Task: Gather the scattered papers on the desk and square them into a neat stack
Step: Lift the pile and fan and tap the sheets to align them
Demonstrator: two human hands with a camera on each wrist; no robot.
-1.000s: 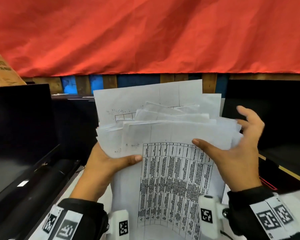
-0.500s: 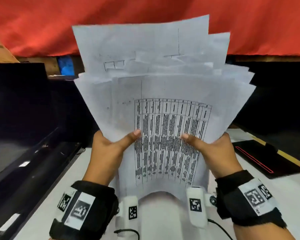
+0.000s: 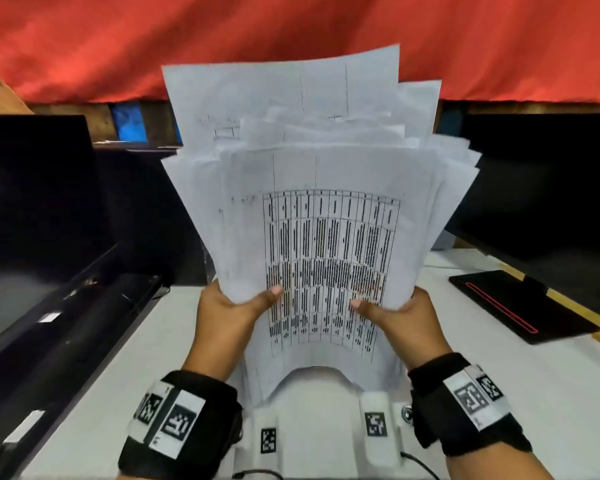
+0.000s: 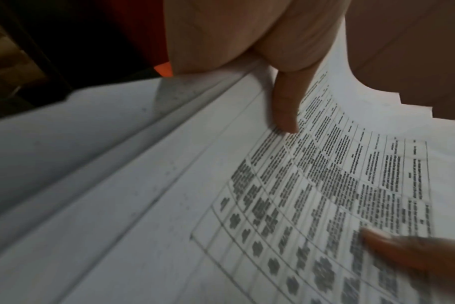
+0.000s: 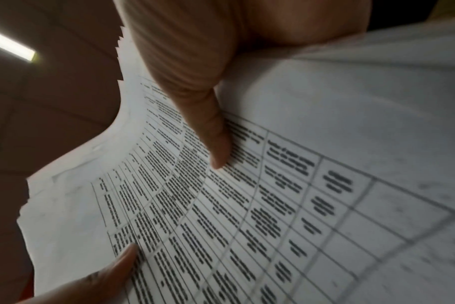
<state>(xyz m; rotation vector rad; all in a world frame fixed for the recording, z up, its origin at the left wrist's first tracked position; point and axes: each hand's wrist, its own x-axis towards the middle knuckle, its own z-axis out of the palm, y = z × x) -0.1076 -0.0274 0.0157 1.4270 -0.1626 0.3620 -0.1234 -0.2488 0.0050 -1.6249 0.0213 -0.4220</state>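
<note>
Above the white desk [image 3: 520, 393], flanked by black monitors [image 3: 39, 202], an uneven sheaf of papers [image 3: 312, 174] stands upright, its top edges fanned and staggered. The left hand [image 3: 229, 317] and right hand [image 3: 402, 323] pinch its lower corners, thumbs [image 4: 286, 111] pressed on the printed table; the other fingers are hidden behind.

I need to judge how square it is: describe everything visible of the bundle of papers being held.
The bundle of papers is many thin white sheets held upright above the white desk. The front sheet bears a printed table. Top edges fan out unevenly; the bottom edge curls. The left hand and right hand grip its lower sides, thumbs pressing the front sheet.
</note>
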